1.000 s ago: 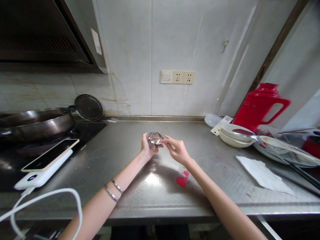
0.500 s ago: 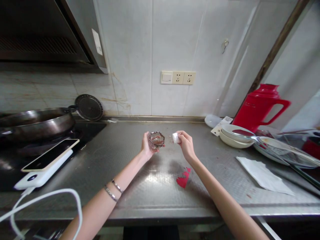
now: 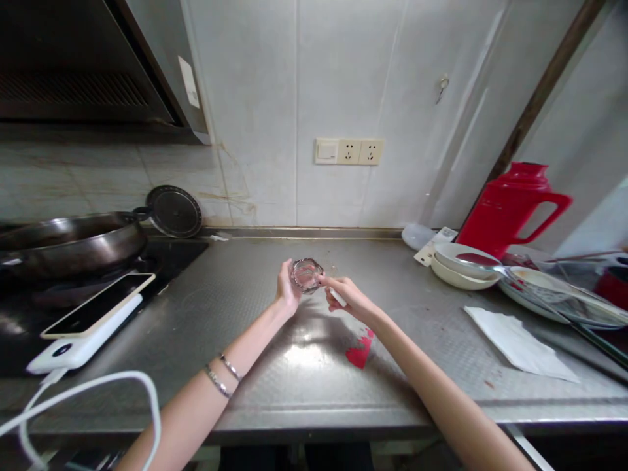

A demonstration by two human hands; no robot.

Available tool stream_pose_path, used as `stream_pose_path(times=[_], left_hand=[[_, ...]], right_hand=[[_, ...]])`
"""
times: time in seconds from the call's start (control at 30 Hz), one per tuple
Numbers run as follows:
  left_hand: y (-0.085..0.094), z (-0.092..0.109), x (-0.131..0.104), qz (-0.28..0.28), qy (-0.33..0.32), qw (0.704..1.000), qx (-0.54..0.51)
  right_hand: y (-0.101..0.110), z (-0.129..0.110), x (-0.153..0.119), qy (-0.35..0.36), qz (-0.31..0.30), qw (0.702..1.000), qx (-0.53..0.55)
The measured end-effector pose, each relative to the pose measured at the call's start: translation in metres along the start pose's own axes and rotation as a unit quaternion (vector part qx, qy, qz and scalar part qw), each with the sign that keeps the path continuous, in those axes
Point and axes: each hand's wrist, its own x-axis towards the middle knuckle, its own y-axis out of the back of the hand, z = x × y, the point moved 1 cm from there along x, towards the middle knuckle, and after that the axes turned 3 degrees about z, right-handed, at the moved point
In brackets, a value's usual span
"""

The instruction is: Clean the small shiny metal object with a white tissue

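Over the steel countertop (image 3: 235,340), my left hand (image 3: 286,288) is closed around a small clear glass dish (image 3: 307,275) with a wavy rim, tilted so its inside faces me. My right hand (image 3: 350,296) is at the dish's right side, its index finger reaching to the rim. Curled in the right fingers is a small white block (image 3: 337,298), mostly hidden; its material cannot be made out. A torn red scrap (image 3: 358,353) lies on the counter below the right wrist.
Left are a pan (image 3: 73,242) on the stove, a phone (image 3: 101,304) and a white power bank (image 3: 83,337) with its cable (image 3: 122,375). Right are stacked bowls (image 3: 464,278), a red thermos jug (image 3: 510,209), dishes with utensils, and a white paper napkin (image 3: 515,343).
My right hand has moved left and slightly down to the dish, its index finger now at the rim. The white block has turned mostly out of sight within the fingers.
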Motion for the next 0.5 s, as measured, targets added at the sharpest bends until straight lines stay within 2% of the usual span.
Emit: stream_pose_path(times=[0.1, 0.2, 0.33, 0.43, 0.5], left_hand=[[0.001, -0.003, 0.000, -0.026, 0.022, 0.999, 0.001], [0.004, -0.006, 0.003, -0.050, 0.042, 0.998, 0.003], [0.008, -0.014, 0.011, -0.056, 0.044, 0.997, 0.017], [0.008, -0.016, 0.014, -0.067, 0.044, 0.994, 0.074], [0.009, -0.011, 0.015, -0.051, 0.005, 0.990, 0.132]], right_hand=[[-0.005, 0.002, -0.002, -0.006, -0.044, 0.997, 0.059], [-0.008, 0.004, -0.002, -0.004, -0.039, 0.994, 0.099], [-0.009, 0.005, 0.000, 0.017, 0.049, 0.990, 0.128], [-0.007, 0.003, 0.000, 0.046, 0.113, 0.986, 0.113], [-0.003, 0.000, 0.000, 0.071, 0.142, 0.983, 0.087]])
